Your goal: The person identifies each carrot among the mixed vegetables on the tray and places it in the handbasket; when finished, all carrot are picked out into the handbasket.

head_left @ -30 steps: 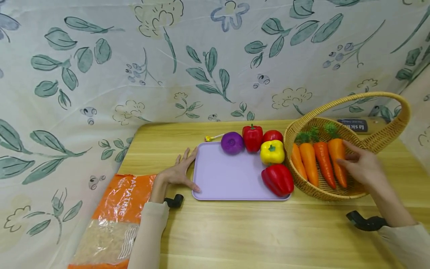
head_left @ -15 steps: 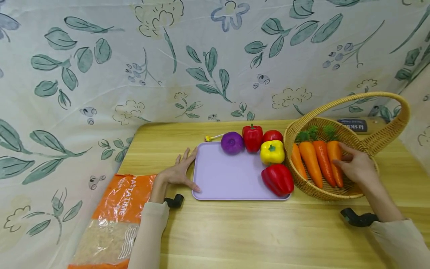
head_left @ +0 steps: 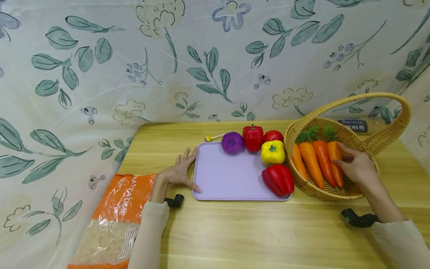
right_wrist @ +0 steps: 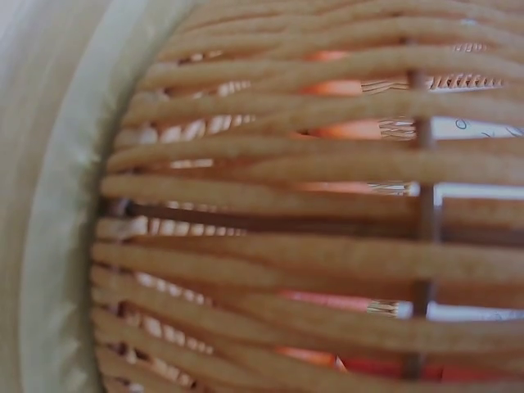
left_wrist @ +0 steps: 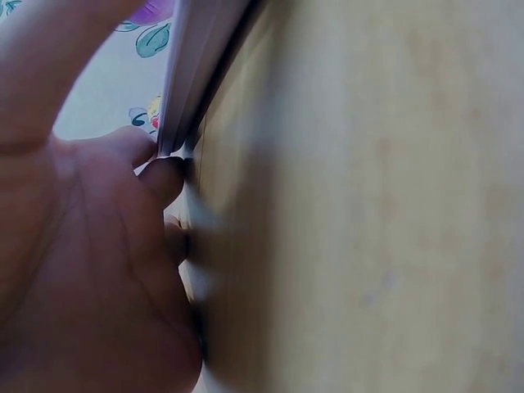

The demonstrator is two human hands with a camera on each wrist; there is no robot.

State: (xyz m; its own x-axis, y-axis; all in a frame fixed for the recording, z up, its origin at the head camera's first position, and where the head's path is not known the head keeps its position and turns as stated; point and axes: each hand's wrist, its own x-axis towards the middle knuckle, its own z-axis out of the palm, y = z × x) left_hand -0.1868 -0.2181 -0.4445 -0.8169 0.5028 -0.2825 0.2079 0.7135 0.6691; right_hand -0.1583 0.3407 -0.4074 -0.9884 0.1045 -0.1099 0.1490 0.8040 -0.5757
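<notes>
Several orange carrots with green tops lie side by side in a wicker basket (head_left: 319,193) at the right. My right hand (head_left: 358,167) reaches inside and holds the rightmost carrot (head_left: 335,158) between thumb and fingers. Basket weave (right_wrist: 327,254) fills the right wrist view, hiding that hand; orange and red patches show through the gaps. My left hand (head_left: 178,171) lies at the left edge of a lilac tray (head_left: 225,175), fingers spread and thumb on its rim. In the left wrist view, the palm (left_wrist: 90,254) is beside the tray's edge (left_wrist: 201,65), low over the wood.
A purple onion-like vegetable (head_left: 233,142), red bell pepper (head_left: 252,138), yellow pepper (head_left: 272,152), tomato-like red item (head_left: 273,136) and larger red pepper (head_left: 278,179) crowd the tray's right and back. A lollipop (head_left: 213,138), pasta bag (head_left: 115,220) and labelled packet (head_left: 367,125) lie around. The basket handle (head_left: 362,96) arches high.
My right hand has shifted slightly left with the rightmost carrot, and the carrots now lie closer together. During the last half second it barely moved. The left hand stayed in place.
</notes>
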